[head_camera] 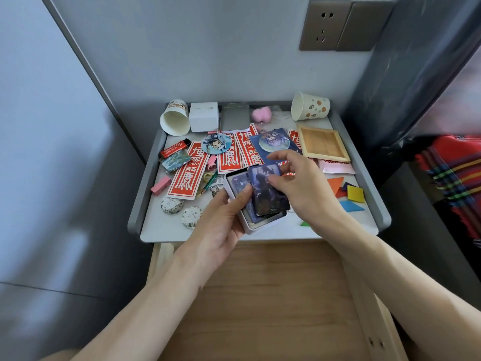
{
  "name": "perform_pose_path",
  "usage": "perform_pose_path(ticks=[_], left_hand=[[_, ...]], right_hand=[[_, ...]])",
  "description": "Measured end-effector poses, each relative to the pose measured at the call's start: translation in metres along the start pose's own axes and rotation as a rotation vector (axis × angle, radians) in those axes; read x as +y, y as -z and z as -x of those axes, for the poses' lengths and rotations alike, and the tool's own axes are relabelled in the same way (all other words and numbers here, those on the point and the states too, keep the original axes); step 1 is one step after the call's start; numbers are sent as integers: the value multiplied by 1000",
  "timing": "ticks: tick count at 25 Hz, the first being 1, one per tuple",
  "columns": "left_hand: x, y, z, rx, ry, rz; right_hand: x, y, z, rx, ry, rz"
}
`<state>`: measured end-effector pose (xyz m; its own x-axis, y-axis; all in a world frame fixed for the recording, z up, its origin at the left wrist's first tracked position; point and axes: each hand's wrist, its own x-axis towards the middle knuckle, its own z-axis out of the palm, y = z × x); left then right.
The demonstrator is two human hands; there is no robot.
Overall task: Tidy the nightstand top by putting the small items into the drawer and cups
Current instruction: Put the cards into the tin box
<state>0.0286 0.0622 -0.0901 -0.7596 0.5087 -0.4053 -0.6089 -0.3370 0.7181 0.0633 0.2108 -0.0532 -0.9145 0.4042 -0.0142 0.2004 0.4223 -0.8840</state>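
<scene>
My left hand [221, 225] grips a small white tin box [253, 225] of dark picture cards above the nightstand's front edge, thumb pressing the cards. My right hand [299, 183] pinches a dark card [269, 192] lying on top of the box. Two paper cups lie tipped on their sides at the back: one at the left [175, 118], one at the right [309, 106]. The wooden drawer [273, 295] stands pulled open below the grey nightstand top [166, 230].
Red paper slips [188, 173], two round badges [216, 144], a red lighter [175, 148], a pink eraser [160, 185], two small round tins [171, 205], a wooden tray [322, 143], coloured tangram pieces [350, 194], a white box [203, 116] and a metal tin [235, 117] clutter the top.
</scene>
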Motion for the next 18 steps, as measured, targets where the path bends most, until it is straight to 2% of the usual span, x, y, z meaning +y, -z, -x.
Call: perform_pose_path(ticks=[7, 15, 18], left_hand=[[1, -1, 6, -26, 8, -46], [5, 0, 7, -26, 21, -68], [10, 3, 5, -19, 17, -63]], right_hand=[[-1, -7, 3, -57, 202, 280], [4, -7, 3, -79, 299, 367], [3, 5, -2, -218, 344, 403]])
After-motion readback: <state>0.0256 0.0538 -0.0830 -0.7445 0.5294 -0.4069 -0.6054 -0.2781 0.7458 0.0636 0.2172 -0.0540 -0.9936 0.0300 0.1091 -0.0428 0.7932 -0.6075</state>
